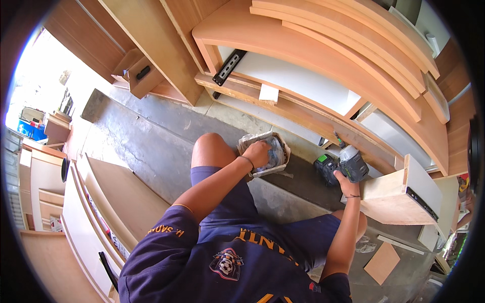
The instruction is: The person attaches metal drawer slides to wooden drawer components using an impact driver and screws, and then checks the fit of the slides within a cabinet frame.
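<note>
My left hand (259, 154) reaches down into a small open carton (288, 154) lined with crumpled plastic, beside my bent left knee. Its fingers dip among the contents, so their grip is hidden, and what lies under them is too small to name. In my right hand (346, 183) is a grey and black cordless drill (353, 164) with a green-marked battery (324, 162). The drill is held above the floor, its bit end pointing away from me toward a long wooden cabinet frame (303, 108). The right fingers are wrapped round the drill's handle.
A wooden drawer (379, 197) with a black slide rail (422, 205) stands right of the drill. Curved boards (343, 38) are stacked on the cabinet, and another black rail (230, 66) sits at its left end. Large panels (121, 192) lean at left. A thin wooden square (382, 263) lies on the floor.
</note>
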Motion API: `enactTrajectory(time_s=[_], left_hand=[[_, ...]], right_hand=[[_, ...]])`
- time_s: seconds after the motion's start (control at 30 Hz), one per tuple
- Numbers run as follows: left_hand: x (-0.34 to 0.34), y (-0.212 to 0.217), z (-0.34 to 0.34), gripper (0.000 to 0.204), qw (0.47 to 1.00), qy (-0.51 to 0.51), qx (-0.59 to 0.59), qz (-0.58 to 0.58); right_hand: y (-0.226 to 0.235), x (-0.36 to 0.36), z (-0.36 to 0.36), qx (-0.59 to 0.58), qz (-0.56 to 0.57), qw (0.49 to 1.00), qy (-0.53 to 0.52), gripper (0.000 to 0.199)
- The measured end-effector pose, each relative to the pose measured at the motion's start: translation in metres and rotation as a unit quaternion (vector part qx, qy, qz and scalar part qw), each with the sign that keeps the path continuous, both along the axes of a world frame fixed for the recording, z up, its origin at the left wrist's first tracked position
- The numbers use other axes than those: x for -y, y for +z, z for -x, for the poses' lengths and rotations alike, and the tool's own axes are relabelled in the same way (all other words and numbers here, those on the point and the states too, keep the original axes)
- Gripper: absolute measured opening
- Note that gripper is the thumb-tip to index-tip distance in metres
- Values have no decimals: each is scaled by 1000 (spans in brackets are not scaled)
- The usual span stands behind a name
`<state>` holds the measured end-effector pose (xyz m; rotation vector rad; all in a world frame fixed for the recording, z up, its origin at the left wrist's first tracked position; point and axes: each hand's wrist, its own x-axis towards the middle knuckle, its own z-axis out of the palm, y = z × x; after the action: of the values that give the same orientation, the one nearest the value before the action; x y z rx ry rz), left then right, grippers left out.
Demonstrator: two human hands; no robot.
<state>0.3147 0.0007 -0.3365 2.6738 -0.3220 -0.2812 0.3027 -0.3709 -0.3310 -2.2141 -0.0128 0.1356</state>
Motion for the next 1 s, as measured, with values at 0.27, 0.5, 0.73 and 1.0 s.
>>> enactTrajectory(time_s=[0.27, 0.5, 0.73, 1.0], left_hand=[[-5, 19, 2, 24, 999, 40, -11, -27], [-16, -5, 8, 23, 996, -31, 34, -80], [-15, -5, 8, 22, 998, -18, 33, -41], [-7, -2, 0, 17, 996, -26, 24, -80]], right_hand=[[13, -3, 2, -14, 48, 999, -12, 49], [12, -6, 2, 6, 44, 999, 7, 49], [3, -4, 7, 52, 11, 999, -3, 51], [12, -27, 39, 188, 74, 975, 92, 47]])
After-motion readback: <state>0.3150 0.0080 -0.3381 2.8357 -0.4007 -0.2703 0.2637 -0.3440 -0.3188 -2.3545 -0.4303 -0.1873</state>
